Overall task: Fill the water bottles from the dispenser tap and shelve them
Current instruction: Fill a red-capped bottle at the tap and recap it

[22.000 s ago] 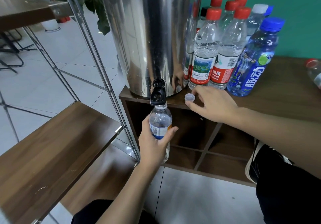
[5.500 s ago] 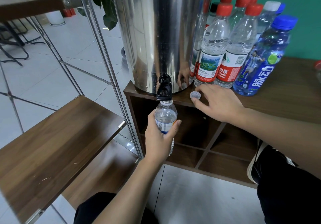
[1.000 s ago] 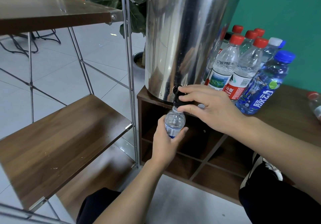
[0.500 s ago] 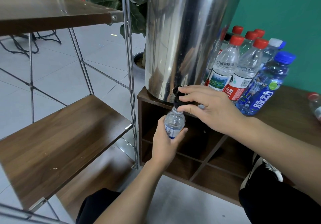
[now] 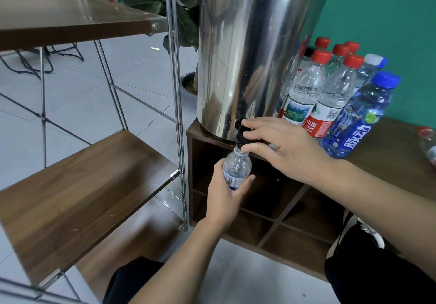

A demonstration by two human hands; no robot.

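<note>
A tall steel dispenser (image 5: 254, 51) stands on the left end of a dark wooden cabinet (image 5: 396, 152). Its black tap (image 5: 240, 132) juts out at the bottom front. My left hand (image 5: 224, 200) grips a small clear water bottle (image 5: 236, 168) upright, its open mouth right under the tap. My right hand (image 5: 285, 148) pinches the tap between thumb and fingers. A pale bottle cap (image 5: 272, 147) shows between the fingers of that hand.
Several capped bottles with red caps (image 5: 304, 91) and a blue drink bottle (image 5: 361, 117) stand right of the dispenser. A bottle (image 5: 429, 143) lies at the far right edge. A wood and metal shelf rack (image 5: 77, 185) stands to the left. Open cubbies (image 5: 271, 209) sit below the cabinet top.
Since 5.5 s ago my right hand left the cabinet top with the cap and took hold of the tap. Over the last second both hands and the bottle stay still.
</note>
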